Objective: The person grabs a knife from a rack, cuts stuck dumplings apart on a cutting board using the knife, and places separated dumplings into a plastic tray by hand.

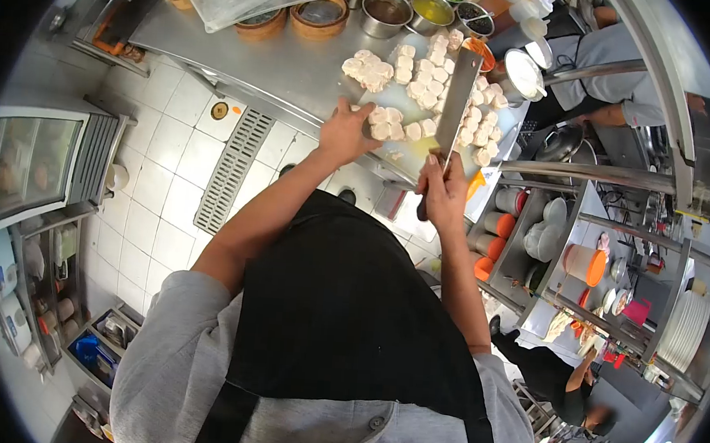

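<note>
My right hand (444, 186) is wrapped round the handle of a cleaver (458, 97). Its broad blade points away from me over a pale cutting board (416, 153). At the board's left edge, my left hand (348, 136) has its thumb and fingers at the near end of a clump of pale, lumpy food pieces (387, 123), seemingly steadying it. Smaller cut pieces (421, 129) lie between that clump and the blade. Several more rows of the same pieces (426, 85) cover the far part of the board, some partly behind the blade. Another clump (368, 70) sits beyond my left hand.
Metal bowls (386, 14) of sauces and chopped toppings line the counter's back, near squeeze bottles (524, 9). Clear plastic trays (247, 0) overlap bamboo steamers (317, 20) at far left. A metal rail (589, 174) runs along the right. Co-workers (554, 375) stand at right.
</note>
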Demonstrator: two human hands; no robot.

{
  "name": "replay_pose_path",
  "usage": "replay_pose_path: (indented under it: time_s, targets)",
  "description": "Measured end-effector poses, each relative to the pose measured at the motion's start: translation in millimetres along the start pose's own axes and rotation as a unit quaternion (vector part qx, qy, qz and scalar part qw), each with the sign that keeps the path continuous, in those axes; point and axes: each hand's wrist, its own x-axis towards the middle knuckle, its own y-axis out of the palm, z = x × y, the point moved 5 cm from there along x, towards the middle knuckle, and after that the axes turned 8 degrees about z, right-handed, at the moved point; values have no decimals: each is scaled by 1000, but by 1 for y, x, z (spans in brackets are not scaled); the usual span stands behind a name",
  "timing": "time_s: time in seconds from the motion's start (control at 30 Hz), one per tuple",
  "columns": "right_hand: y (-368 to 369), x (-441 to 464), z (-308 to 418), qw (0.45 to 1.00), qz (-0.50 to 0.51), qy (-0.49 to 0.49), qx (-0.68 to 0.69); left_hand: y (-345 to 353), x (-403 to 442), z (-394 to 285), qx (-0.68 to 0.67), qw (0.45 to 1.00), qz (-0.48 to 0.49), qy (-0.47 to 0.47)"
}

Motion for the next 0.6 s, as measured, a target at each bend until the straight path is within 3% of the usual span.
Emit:
replay_pose_path:
  time_s: [0.13,0.2,0.3,0.5,0.6]
  targets:
    - [19,18,-15,989,3,43,-143,7,-7,-6,30,998,-41,40]
    - [33,22,-16,978,6,-33,-206,10,-11,-8,35,995,-64,69]
    - [41,29,-14,976,23,11,-216,8,-9,-10,16,998,-37,56]
    - [50,40,-23,971,5,-15,-239,10,-6,-9,19,998,-26,47]
    - [48,38,9,975,-15,-24,-222,7,-8,-11,15,999,-14,44]
